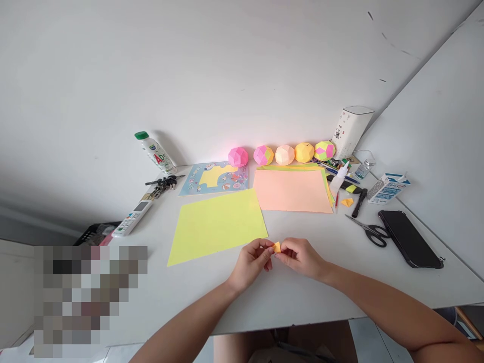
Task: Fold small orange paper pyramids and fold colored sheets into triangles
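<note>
Between my two hands is a small folded piece of orange paper, held just above the table near its front edge. My left hand pinches its left side between thumb and fingers. On the other side, my right hand has its fingers closed at the paper's right edge. A yellow-green paper sheet lies just beyond my left hand. Farther back is a stack of coloured sheets with a peach sheet on top. Another folded orange paper piece rests to the right of that stack.
Several faceted paper balls, one a pink ball, line the wall. Scissors, a phone, a glue bottle and a drink carton stand or lie at right. A white bottle, keys and a remote are left.
</note>
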Demonstrator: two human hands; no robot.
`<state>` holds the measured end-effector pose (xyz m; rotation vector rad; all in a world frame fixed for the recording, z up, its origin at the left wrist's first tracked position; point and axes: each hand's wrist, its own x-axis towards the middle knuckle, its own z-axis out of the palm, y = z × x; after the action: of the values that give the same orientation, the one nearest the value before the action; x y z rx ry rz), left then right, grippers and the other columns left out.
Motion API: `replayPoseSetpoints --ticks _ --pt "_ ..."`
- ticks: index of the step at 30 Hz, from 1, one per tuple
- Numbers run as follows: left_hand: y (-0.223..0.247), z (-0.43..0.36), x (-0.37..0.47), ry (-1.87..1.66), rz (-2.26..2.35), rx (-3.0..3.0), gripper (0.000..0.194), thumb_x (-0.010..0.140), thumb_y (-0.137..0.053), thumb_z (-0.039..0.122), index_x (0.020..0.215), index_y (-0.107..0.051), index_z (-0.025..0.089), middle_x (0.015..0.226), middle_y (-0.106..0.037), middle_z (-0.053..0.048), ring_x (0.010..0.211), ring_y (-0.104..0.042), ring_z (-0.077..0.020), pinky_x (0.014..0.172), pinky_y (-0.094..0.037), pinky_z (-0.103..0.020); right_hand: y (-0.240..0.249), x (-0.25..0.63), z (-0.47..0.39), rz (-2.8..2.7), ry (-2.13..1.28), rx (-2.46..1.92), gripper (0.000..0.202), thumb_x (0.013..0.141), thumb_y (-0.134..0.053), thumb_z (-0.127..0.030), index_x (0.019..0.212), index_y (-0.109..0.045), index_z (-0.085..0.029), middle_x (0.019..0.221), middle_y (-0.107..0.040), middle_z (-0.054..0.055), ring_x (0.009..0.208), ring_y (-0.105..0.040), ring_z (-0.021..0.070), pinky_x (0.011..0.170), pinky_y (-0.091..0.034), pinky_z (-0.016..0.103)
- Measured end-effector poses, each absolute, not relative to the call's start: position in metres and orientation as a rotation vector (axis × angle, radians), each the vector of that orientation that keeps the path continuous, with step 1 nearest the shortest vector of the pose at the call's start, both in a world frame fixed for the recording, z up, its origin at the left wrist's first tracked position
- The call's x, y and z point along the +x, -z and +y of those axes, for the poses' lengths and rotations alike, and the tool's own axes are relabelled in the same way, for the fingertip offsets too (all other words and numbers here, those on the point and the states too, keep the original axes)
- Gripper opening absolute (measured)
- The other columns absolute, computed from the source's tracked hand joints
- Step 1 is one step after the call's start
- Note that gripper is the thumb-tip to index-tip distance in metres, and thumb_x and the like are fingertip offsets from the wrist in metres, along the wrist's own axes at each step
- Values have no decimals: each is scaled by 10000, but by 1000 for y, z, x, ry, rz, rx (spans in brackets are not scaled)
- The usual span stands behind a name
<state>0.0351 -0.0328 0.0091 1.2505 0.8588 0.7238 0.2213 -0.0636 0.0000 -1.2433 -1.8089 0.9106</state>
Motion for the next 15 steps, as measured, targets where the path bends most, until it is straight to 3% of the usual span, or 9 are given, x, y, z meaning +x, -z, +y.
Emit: replayPoseSetpoints --ticks 9,15 --pt "-7 -32 34 -709 843 1260 443 744 -691 575 881 -679 154 578 -591 13 494 -526 -101 534 -469 -261 1 223 -64 -1838 -884 -1266 283 843 -606 -359 684 -419 -218 680 -497 -18 544 -430 101 509 -378 244" --pt "-7 -32 35 -675 865 1221 393 747 -706 529 846 -679 150 519 -583 18 475 -523 -102 532 -463 -257 2 223 -65 -1812 -1010 -1314 264 796 -662 -325 868 -424 -237 875 -559 1 614 -534 108 534 -437 246"
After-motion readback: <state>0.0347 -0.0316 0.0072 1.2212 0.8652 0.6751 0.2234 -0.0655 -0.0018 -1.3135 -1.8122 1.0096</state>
